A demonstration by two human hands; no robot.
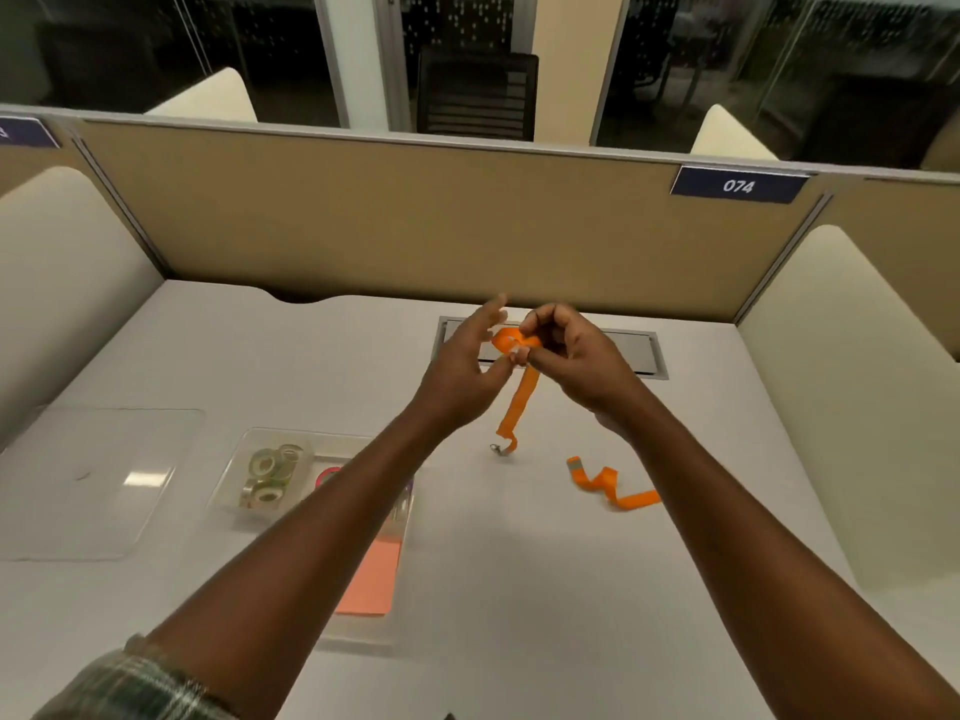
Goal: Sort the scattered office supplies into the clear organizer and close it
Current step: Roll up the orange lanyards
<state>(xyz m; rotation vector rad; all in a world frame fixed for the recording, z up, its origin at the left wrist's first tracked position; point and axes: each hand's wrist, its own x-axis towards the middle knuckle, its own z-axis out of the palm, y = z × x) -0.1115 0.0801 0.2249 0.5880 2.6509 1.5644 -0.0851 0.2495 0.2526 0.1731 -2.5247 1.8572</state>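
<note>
1. The clear lid (98, 475) lies flat near the counter's (519, 589) left edge, off the box; leave it there until every item is in
2. Just right of it the clear organizer (270, 462) sits open, with tape rolls (267, 475) in its far-left compartment and a pink sticky pad (371, 579) in the near one; judge which free compartment will take a coiled strap before carrying it over
3. The left hand (462, 366) is above the counter's middle, fingers spread, thumb and fingertip touching the orange lanyard (519, 392) at its loop; it should feed and steady each turn
4. The right hand (566, 350) is pinched shut on the same loop; wind tight, even turns so the coil does not spring open
5. The lanyard's tail hangs down, its metal clip (496, 448) at or near the counter; take it in last
6. A second orange strap (613, 485) lies loose toward the right edge, needing the same winding
</note>
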